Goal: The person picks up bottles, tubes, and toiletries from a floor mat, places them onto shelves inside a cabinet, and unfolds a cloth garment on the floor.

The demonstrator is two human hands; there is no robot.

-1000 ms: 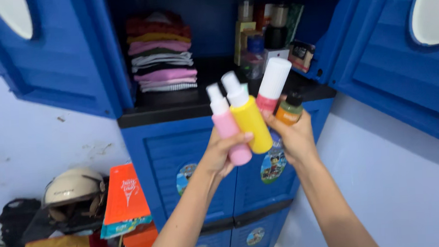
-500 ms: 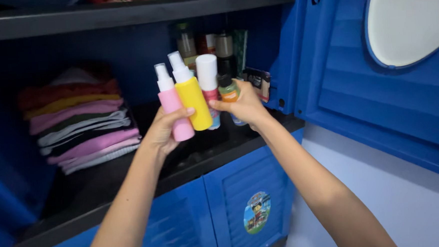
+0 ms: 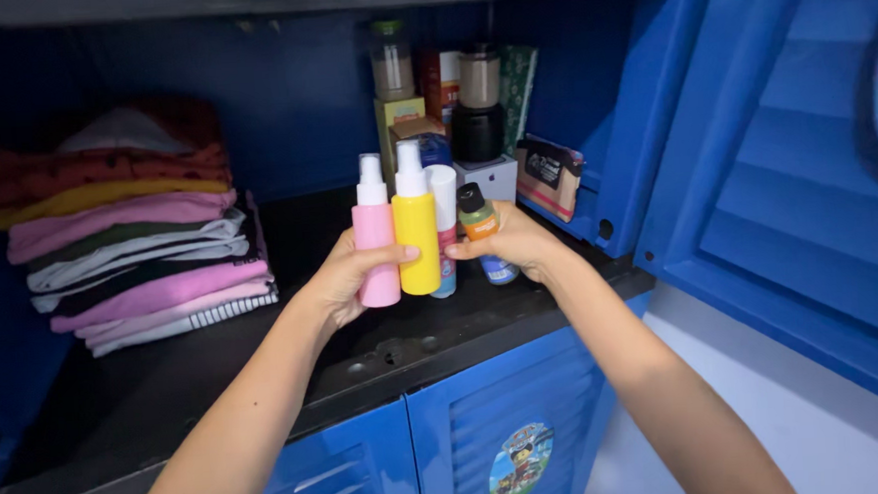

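Note:
My left hand (image 3: pixel 346 280) grips a pink spray bottle (image 3: pixel 374 238) and a yellow spray bottle (image 3: pixel 416 228), both upright with white nozzles. My right hand (image 3: pixel 519 243) holds a tall white-capped tube (image 3: pixel 443 217) and a small orange bottle with a dark green cap (image 3: pixel 475 215). A blue-labelled bottle bottom (image 3: pixel 498 270) shows under that hand. All are held together just above the black shelf (image 3: pixel 265 366) of a blue cabinet.
A stack of folded clothes (image 3: pixel 128 233) fills the shelf's left side. Jars, boxes and a dark container (image 3: pixel 478 125) crowd the back right corner. The open blue louvred door (image 3: pixel 786 189) hangs to the right; closed lower doors (image 3: pixel 489 435) sit below.
Both hands have moved forward and down with the bottles, from in front of the cabinet to just above the shelf. The view has come closer to the shelf.

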